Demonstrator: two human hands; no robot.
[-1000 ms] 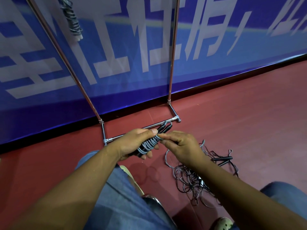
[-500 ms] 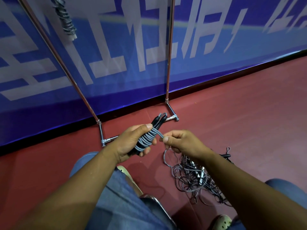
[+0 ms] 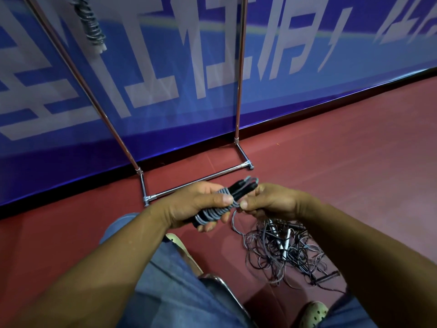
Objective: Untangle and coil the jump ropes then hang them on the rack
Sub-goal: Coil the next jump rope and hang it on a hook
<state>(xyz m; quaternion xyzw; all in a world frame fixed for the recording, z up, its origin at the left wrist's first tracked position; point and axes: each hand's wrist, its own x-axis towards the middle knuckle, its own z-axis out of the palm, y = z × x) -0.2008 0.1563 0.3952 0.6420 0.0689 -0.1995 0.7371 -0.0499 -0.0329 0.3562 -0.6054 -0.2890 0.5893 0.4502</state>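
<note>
**Two hands on one coiled rope**

We grip the coiled jump rope (image 3: 214, 213) in our left hand (image 3: 194, 207), fingers and thumb curled round it, above the red floor (image 3: 343, 162) just before the rack (image 3: 238, 79). Grey cord winds tightly round the black handles (image 3: 243, 187), which poke out at the top. Our right hand (image 3: 272, 201) pinches the loose cord beside the bundle. A tangled pile (image 3: 283, 254) of dark ropes lies on the floor below it. Another wound rope (image 3: 91, 27) hangs from the rack. Large white characters on the blue banner (image 3: 307, 55) are cropped; we cannot read them.
</note>
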